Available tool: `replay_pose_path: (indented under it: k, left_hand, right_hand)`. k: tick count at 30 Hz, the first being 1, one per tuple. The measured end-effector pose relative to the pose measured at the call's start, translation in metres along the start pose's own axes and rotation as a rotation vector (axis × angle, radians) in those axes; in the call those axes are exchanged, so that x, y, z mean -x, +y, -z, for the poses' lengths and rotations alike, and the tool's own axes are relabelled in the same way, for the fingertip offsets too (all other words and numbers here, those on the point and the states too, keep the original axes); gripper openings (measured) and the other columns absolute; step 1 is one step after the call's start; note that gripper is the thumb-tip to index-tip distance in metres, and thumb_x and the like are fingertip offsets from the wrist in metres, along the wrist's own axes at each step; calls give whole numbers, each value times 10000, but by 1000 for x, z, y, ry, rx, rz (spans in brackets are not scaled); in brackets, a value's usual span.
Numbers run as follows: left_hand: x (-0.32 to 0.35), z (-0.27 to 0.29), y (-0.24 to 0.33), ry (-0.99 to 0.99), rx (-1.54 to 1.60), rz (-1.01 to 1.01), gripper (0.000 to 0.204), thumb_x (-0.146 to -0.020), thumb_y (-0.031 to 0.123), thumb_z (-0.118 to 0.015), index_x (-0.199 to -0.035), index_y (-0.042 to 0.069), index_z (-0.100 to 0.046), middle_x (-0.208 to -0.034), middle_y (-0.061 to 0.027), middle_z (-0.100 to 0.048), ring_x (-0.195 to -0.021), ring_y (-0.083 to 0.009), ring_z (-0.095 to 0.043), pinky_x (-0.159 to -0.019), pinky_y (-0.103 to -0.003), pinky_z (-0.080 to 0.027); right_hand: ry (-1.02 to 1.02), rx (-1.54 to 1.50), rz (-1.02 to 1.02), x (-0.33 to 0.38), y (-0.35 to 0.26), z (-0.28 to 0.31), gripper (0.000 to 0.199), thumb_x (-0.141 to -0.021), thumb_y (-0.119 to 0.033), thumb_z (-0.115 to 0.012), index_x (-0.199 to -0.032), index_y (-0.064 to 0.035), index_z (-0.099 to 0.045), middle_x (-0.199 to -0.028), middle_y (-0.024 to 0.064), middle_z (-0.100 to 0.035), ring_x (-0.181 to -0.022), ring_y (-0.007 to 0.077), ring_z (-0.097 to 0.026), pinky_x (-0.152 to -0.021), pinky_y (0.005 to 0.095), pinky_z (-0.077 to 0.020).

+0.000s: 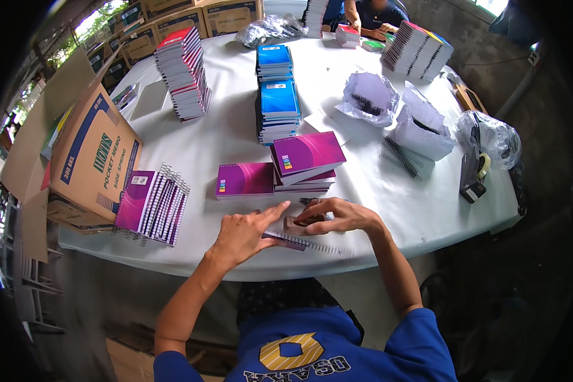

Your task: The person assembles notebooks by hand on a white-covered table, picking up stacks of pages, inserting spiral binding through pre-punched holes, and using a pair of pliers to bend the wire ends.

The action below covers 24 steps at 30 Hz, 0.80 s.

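At the table edge [261, 270], a purple notebook [294, 244] is lying, a coil [334, 249] extending rightward. The left hand [242, 234] is spreading thumb and forefinger there, grip unclear; the right hand [337, 215] is curling around a brown block [291, 226]. Beyond, purple notebooks [309, 153] are lying.

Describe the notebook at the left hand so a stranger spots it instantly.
On the white table, find the near edge, in front of the purple notebook stack. The pocket notebook is at the left hand, partly hidden. Unlike that stack, it has one long spiral coil trailing past its right end.
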<state>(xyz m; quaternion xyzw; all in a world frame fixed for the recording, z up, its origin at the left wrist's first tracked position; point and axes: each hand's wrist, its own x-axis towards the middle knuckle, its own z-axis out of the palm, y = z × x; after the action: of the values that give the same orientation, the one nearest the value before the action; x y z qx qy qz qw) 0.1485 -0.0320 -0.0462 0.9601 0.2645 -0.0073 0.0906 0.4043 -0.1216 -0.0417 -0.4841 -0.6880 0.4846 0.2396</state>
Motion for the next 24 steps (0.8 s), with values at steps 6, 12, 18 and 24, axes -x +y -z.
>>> replay_pose_path:
  k: [6, 12, 18, 24]
  left_hand:
    - [-2, -19, -17, 253, 307, -104, 956, -710, 460, -806, -1526, 275, -342, -1329, -77, -623, -1005, -309, -695, -819, -394, -579]
    - [-3, -56, -28, 482, 1043, 2, 1103, -627, 261, -902, -1551, 217, -301, -1326, -153, -624, -1099, -259, -681, -899, -350, -545]
    - [0, -72, -20, 456, 1240, 71, 1033, -666, 191, -881, -1542, 156, -335, -1275, -132, -665, -1114, -142, -641, -899, -314, -523]
    - [-1, -84, -15, 519, 1258, -7, 951, -679, 77, -860, -1510, 148, -404, -1277, -101, -665, -1170, -124, -596, -951, -288, -505]
  right_hand:
    - [19, 117, -72, -12, 7, 2, 583, -878, -499, -647, -1244, -45, -677, -1169, 167, -671, -1067, 275, -628, -968, 384, -446]
    - [27, -154, 104, -8, 1, 1, 575, -870, -471, -651, -1260, -49, -668, -1188, 166, -672, -1091, 284, -623, -975, 394, -446]
    - [-12, 66, -67, -17, -8, 2, 578, -870, -480, -633, -1267, -61, -667, -1188, 164, -672, -1069, 274, -635, -945, 387, -460]
    - [7, -109, 50, -20, -1, -4, 563, -893, -461, -608, -1247, -28, -669, -1127, 166, -675, -1028, 277, -634, -935, 392, -458]
